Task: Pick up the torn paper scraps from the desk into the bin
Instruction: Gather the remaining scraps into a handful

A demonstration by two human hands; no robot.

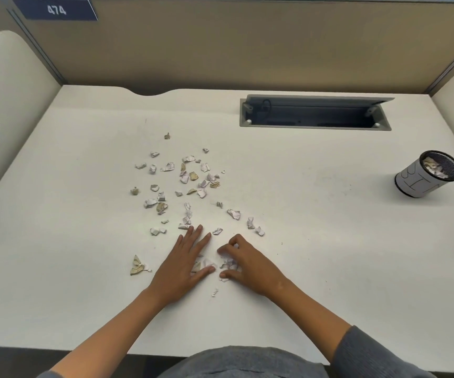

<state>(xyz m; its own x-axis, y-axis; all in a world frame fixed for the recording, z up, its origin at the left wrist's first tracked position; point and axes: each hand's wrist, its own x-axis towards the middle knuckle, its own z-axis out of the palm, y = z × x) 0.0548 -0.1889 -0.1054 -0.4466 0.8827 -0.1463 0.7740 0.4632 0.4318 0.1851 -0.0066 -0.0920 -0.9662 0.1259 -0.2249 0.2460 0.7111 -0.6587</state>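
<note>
Beige partition walls are seen on three sides of a pale table (315,214), and a dark plate marked 474 (56,9) is fixed at the upper left. A grey cable tray (315,113) with its lid raised is set into the table top toward the back right.

Torn paper scraps (184,181), white, lilac and tan, are scattered over the left-centre of the table, from the middle down to the hands. A larger tan piece (138,266) is found apart at the lower left of the spread, and one small sliver (215,292) lies just below the hands.

The left hand (184,263) is laid flat on the table, fingers straight and slightly spread, with its fingertips touching a scrap at the upper edge. The right hand (247,263) is placed just beside it, fingers and thumb curled round a small heap of scraps (230,263) gathered between the two hands.

The bin (427,178), a small white-wrapped cup with a dark mesh rim and handwritten letters on its side, is stood well apart at the right edge of the table; scraps are already seen inside it.

Grey sleeves are seen at the bottom edge.
</note>
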